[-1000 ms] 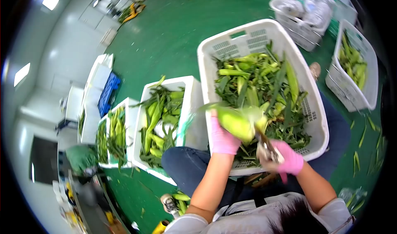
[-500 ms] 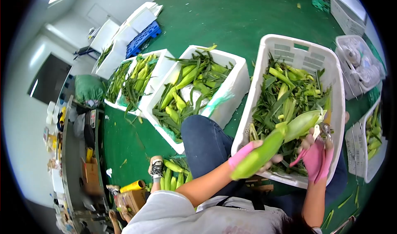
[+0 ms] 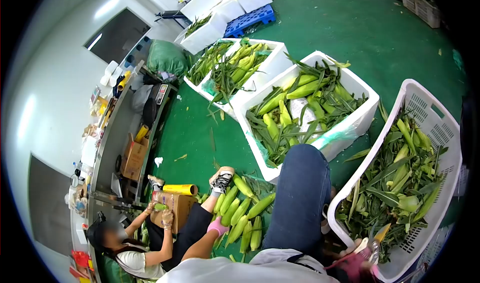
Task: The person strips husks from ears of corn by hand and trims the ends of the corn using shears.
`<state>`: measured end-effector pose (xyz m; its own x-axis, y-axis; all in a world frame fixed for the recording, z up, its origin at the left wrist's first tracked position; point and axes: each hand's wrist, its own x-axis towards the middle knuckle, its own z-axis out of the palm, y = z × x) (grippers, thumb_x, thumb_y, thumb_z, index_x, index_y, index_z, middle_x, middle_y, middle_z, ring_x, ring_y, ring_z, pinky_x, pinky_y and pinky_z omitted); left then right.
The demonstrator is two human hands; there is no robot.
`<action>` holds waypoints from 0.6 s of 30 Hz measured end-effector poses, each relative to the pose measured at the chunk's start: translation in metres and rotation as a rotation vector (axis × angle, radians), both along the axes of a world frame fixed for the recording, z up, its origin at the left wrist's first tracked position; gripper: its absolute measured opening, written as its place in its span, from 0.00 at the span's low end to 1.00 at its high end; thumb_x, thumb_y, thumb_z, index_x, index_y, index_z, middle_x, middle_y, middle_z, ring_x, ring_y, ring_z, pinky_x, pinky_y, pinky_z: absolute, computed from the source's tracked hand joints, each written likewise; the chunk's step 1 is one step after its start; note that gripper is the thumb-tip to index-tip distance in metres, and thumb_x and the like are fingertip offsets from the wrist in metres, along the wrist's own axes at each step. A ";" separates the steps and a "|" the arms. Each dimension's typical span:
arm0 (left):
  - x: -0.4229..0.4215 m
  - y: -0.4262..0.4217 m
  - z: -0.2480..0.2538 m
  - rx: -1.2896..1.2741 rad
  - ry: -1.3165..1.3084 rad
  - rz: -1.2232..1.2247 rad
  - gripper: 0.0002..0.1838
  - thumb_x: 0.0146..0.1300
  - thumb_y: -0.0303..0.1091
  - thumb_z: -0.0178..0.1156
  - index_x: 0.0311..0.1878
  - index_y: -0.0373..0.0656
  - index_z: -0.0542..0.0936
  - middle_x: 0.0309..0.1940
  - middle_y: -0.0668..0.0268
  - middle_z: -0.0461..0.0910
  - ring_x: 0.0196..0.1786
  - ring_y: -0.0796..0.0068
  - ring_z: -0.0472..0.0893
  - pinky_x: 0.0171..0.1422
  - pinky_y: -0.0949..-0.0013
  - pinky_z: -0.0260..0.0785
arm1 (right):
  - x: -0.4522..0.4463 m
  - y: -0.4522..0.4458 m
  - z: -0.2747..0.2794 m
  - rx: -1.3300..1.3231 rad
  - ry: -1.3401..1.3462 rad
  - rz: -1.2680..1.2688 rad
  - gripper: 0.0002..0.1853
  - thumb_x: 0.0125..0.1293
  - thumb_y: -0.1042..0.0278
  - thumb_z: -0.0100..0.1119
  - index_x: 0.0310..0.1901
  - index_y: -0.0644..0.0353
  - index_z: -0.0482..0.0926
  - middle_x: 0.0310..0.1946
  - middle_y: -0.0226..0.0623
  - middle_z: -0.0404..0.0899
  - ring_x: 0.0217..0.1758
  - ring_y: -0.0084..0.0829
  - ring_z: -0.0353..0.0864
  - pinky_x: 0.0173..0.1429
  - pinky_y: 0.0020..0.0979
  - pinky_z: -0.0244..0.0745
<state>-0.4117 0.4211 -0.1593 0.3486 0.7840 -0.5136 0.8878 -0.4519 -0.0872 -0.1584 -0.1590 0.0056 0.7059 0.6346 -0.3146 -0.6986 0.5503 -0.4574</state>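
Note:
My left hand [image 3: 218, 226], in a pink glove, reaches to the left edge of a pile of green corn ears [image 3: 240, 210] on the floor; its fingers are too small and partly hidden to read. At the near rim of the large white basket [image 3: 345, 193], my right hand [image 3: 357, 263], also in pink, is closed around metal pruning shears [image 3: 374, 253]. Husks and leaves [image 3: 395, 178] fill much of that basket. A white foam box [image 3: 255, 145] beyond my knee holds corn, leaves and a pale wrapped thing.
A co-worker [image 3: 145, 258] sits at the lower left, hands on an ear above a cardboard box [image 3: 177, 208]. A yellow roll [image 3: 180, 189] lies on it. Another foam box [image 3: 277, 58], a blue pallet [image 3: 250, 20] and shelving [image 3: 107, 148] stand farther off.
The view has swung left. My left hand has moved from over the basket to the floor pile, and the ear it held can no longer be told apart. The shears remain in my right hand.

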 end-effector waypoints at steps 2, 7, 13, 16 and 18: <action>0.044 -0.020 0.018 0.064 0.244 0.046 0.46 0.57 0.50 0.74 0.76 0.44 0.68 0.67 0.49 0.75 0.68 0.47 0.77 0.73 0.54 0.70 | -0.001 0.013 0.002 -0.029 0.067 0.048 0.36 0.74 0.45 0.51 0.78 0.54 0.61 0.69 0.42 0.72 0.76 0.47 0.66 0.74 0.67 0.62; 0.288 -0.022 0.066 0.297 -1.120 -0.479 0.22 0.66 0.23 0.60 0.63 0.38 0.77 0.54 0.50 0.81 0.58 0.51 0.81 0.66 0.57 0.73 | -0.005 0.019 0.007 -0.092 0.154 0.073 0.38 0.70 0.47 0.53 0.77 0.55 0.61 0.68 0.45 0.73 0.74 0.48 0.68 0.73 0.66 0.64; 0.569 0.020 -0.021 -0.285 -1.181 0.145 0.30 0.69 0.42 0.57 0.68 0.29 0.74 0.67 0.43 0.76 0.66 0.49 0.80 0.71 0.58 0.69 | -0.008 0.018 0.011 -0.128 0.197 0.040 0.40 0.66 0.49 0.56 0.77 0.56 0.61 0.66 0.48 0.74 0.72 0.50 0.70 0.72 0.65 0.66; 0.599 0.010 -0.042 -0.236 -0.543 0.095 0.35 0.60 0.53 0.67 0.60 0.29 0.81 0.60 0.44 0.82 0.61 0.47 0.83 0.65 0.55 0.73 | -0.008 0.013 0.011 -0.125 0.205 0.019 0.41 0.65 0.50 0.58 0.77 0.57 0.62 0.66 0.50 0.74 0.72 0.50 0.70 0.72 0.64 0.67; 0.601 0.013 -0.041 -0.333 -0.564 0.028 0.35 0.57 0.50 0.71 0.59 0.28 0.81 0.56 0.46 0.84 0.55 0.52 0.85 0.60 0.55 0.76 | -0.010 0.013 0.011 -0.121 0.209 0.003 0.41 0.63 0.50 0.59 0.77 0.57 0.62 0.65 0.51 0.74 0.71 0.51 0.71 0.71 0.64 0.67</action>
